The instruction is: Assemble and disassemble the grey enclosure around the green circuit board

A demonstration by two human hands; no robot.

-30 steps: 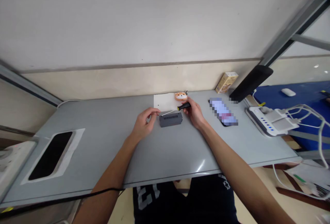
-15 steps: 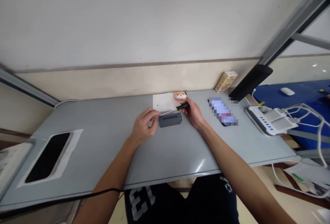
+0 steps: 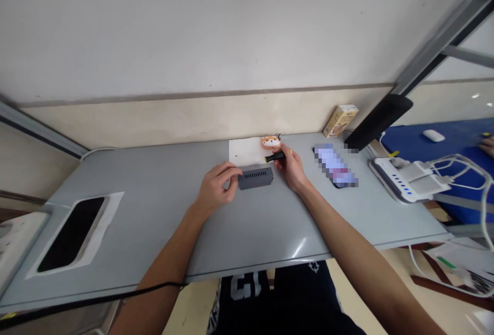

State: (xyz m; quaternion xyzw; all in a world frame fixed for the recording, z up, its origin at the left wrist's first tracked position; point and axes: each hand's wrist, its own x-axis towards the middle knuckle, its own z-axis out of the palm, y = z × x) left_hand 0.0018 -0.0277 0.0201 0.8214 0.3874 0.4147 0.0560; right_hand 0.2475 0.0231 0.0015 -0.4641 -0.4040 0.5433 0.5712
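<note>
My left hand grips the left end of a grey slotted metal box, which lies flat on the grey desk. My right hand holds a black-handled screwdriver with a yellow band, just above the box's far right corner. Its thin shaft does not show clearly here. Behind the box lies a white sheet of paper, and an orange dog-faced figurine sits at its right end, close to my right fingers.
A pixelated phone lies right of my right hand. Behind it stand a small cardboard box and a black panel. A white charging hub trails cables. Another person's hand rests on a blue surface. The desk has a black slot.
My left hand has moved right and closed over the box's left end. The screwdriver's shaft no longer shows across the box, and its handle has drawn back slightly.
</note>
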